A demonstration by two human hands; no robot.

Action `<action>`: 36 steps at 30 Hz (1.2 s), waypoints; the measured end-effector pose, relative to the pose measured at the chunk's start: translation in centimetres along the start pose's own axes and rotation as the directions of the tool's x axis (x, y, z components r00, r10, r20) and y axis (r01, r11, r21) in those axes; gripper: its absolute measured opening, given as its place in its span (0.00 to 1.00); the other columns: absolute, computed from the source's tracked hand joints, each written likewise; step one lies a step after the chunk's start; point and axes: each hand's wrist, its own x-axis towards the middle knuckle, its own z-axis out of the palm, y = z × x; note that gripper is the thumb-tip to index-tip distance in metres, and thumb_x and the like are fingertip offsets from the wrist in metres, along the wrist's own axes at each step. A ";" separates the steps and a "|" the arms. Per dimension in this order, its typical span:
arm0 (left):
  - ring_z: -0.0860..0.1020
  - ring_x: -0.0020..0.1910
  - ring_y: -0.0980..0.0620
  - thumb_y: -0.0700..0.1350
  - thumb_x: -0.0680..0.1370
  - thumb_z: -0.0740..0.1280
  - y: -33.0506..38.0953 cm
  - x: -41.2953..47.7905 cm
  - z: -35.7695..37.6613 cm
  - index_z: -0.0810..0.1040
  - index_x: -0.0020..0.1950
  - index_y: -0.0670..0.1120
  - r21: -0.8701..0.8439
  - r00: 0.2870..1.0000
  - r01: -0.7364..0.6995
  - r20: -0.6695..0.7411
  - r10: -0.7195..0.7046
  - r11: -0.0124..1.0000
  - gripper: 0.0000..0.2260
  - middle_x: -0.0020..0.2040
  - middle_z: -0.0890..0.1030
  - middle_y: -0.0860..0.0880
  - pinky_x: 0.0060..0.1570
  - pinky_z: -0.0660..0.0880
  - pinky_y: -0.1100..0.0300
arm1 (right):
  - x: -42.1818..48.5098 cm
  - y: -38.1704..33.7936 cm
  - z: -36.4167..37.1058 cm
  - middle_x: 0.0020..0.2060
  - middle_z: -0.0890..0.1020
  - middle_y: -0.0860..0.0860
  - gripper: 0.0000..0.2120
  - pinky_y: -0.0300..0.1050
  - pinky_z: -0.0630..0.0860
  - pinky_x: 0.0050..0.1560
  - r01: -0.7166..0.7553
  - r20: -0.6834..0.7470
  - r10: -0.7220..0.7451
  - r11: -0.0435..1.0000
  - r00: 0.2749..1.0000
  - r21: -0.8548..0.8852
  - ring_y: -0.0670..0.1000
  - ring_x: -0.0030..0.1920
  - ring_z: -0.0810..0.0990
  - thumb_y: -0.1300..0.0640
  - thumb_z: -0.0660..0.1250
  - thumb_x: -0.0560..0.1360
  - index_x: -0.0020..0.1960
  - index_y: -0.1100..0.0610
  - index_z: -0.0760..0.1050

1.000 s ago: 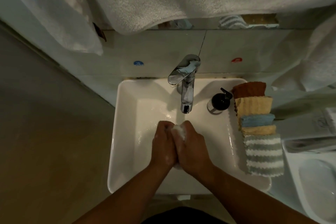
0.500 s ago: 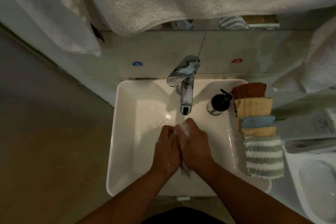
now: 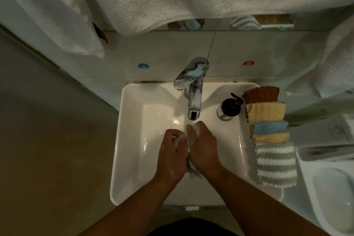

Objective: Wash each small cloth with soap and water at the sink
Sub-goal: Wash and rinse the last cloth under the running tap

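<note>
Left hand and right hand over sink, below faucet — knuckles up, fingers curled, both gripping soapy cloth bunched between palms — forearms angled inward.

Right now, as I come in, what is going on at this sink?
A person is washing a small pale cloth over the white sink. The left hand and right hand both grip it, pressed together just below the faucet, with soap foam on both. Five more folded cloths lie in a row on the sink's right rim, beside a black soap dispenser. Whether water is running I cannot tell.
</note>
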 end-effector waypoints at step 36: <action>0.83 0.50 0.49 0.40 0.83 0.62 0.2 0.1 0.9 0.72 0.59 0.60 -0.164 0.995 0.071 0.074 -0.060 0.984 0.14 0.55 0.82 0.47 0.50 0.83 0.48 | 0.0 0.3 -0.7 0.35 0.79 0.43 0.10 0.26 0.68 0.36 0.073 -0.027 -0.073 0.997 0.997 -0.005 0.36 0.37 0.78 0.51 0.59 0.84 0.46 0.52 0.73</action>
